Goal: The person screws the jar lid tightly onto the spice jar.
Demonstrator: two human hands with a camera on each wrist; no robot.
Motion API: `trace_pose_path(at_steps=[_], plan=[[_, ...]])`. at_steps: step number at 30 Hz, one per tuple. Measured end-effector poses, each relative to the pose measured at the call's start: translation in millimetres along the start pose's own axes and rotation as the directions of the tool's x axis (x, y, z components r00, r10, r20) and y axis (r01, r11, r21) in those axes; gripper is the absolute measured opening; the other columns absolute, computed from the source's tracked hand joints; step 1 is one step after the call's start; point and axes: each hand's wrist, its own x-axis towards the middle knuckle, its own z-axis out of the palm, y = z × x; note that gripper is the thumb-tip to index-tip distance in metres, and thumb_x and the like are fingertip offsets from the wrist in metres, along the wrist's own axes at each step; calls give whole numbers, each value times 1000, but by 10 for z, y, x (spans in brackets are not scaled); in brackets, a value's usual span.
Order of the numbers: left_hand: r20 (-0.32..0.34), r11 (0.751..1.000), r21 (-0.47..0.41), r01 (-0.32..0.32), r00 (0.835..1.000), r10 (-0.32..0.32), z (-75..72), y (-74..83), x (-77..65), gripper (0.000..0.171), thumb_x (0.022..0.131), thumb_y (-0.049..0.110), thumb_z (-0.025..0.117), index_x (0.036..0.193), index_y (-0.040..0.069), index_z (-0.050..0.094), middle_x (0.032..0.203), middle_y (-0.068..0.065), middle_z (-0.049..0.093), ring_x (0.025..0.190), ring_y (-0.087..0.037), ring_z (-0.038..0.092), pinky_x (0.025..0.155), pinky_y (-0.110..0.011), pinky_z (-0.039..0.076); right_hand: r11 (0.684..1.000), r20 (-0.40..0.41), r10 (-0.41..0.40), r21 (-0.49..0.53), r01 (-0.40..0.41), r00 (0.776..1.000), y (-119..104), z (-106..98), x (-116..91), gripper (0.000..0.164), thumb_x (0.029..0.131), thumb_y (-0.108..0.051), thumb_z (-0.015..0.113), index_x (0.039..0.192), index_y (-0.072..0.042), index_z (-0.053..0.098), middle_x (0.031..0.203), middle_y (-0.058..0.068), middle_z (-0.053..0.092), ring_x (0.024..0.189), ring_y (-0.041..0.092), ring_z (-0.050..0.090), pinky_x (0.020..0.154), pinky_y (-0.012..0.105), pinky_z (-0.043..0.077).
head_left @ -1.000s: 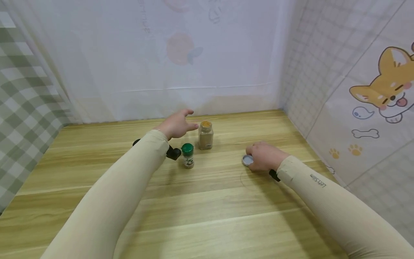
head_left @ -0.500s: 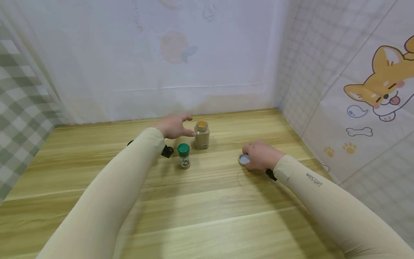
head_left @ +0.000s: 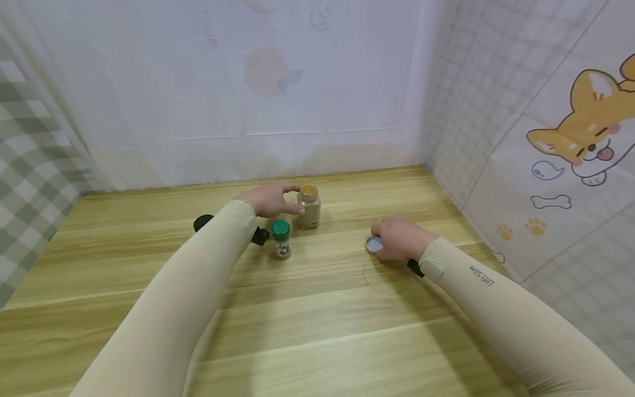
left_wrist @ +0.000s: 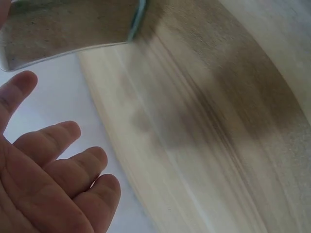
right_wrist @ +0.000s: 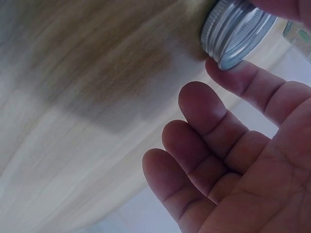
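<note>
A square glass jar (head_left: 310, 212) of tan powder stands upright near the back of the table, uncapped, with orange showing at its mouth. My left hand (head_left: 270, 199) holds it from the left, thumb across the front and index finger behind the neck. In the left wrist view the jar (left_wrist: 73, 29) lies between thumb and index finger; the other fingers stay off it. Farther right, my right hand (head_left: 402, 240) pinches a silver screw lid (right_wrist: 238, 31) between thumb and index finger, its hollow side showing in the head view. The remaining fingers are loosely bent.
A small shaker bottle (head_left: 281, 240) with a green cap stands just in front of the jar, close to the left wrist. White cloth (head_left: 268, 110) hangs behind the wooden table (head_left: 322, 320), and a patterned cloth wall (head_left: 536, 165) closes the right side.
My left hand has come in from beside the jar, and its thumb and index finger have closed around it. The right hand keeps holding the lid in place. The head view has shifted slightly.
</note>
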Motion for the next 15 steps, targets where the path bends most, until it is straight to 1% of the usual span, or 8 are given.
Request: trace_pose_path(at_steps=[5, 10, 12, 15], plan=[[0, 1000, -10, -27, 1000, 27, 41, -39, 25, 83, 97, 56, 71, 166, 29, 34, 173, -2, 31, 159, -33, 32, 127, -58, 31, 1000, -2, -2, -3, 2, 1000, -17, 0, -5, 20, 84, -19, 78, 98, -12, 65, 91, 5, 60, 83, 22, 51, 72, 32, 42], [-1, 999, -17, -51, 999, 51, 93, -41, 27, 87, 97, 55, 72, 167, 24, 31, 173, -4, 31, 159, -32, 31, 128, -57, 29, 1000, -1, -7, -3, 7, 1000, -21, 1, -3, 19, 85, -19, 79, 96, -12, 64, 90, 4, 60, 82, 22, 51, 74, 32, 42], [-5, 998, -27, -59, 998, 59, 116, -40, 29, 88, 96, 55, 72, 167, 23, 31, 173, -5, 32, 159, -33, 31, 128, -57, 29, 1000, 0, -10, -4, 10, 1000, -23, 1, 0, 20, 86, -19, 79, 95, -12, 64, 90, 4, 60, 82, 22, 51, 74, 32, 42], [-10, 997, -42, -72, 997, 72, 145, -49, 29, 87, 96, 54, 73, 166, 24, 33, 172, -6, 34, 158, -35, 33, 127, -58, 30, 1000, -3, -16, -4, 16, 1000, -28, -9, 0, 20, 85, -19, 79, 95, -12, 63, 90, 4, 60, 82, 22, 51, 74, 33, 43]])
